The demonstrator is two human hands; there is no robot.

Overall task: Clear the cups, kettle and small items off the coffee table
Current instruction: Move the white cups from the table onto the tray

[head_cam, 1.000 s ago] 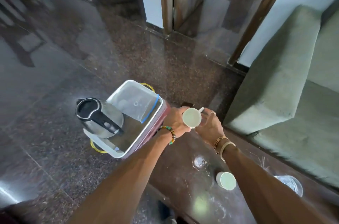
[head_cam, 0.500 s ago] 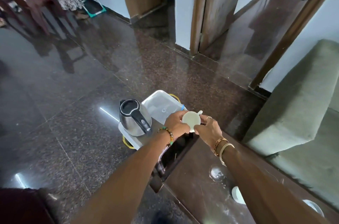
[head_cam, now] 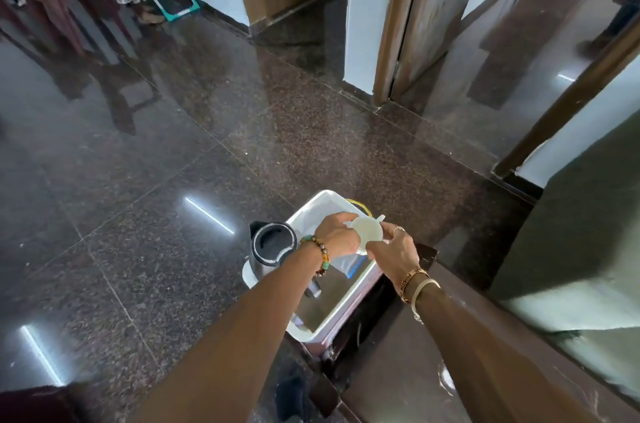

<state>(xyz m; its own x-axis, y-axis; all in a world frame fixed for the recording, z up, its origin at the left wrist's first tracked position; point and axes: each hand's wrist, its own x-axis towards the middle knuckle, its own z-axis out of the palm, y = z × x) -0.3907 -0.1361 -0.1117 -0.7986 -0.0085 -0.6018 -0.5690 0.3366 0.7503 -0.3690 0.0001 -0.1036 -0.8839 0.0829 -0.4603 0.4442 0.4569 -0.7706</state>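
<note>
While the steel electric kettle with the black lid ring stands at the left side of the white rectangular plastic tub, as it did a second ago, the small pale ceramic cup has shifted. It was held over the end of the table beside the tub, and now it hangs over the tub's inside, above a clear plastic bag with a blue strip. The left hand has its fingers curled round the cup's left side. The right hand grips the right side, fingers bent against the wall below the little handle. I judge this cup nearly cleared, with only the lowering and letting go left. To the right, the dark brown polished coffee table has slid toward the picture's lower edge since the earlier frames, the head having lifted. The second pale cup on it shows now as a mere sliver and the glass is out of view, so both probably still wait.
</note>
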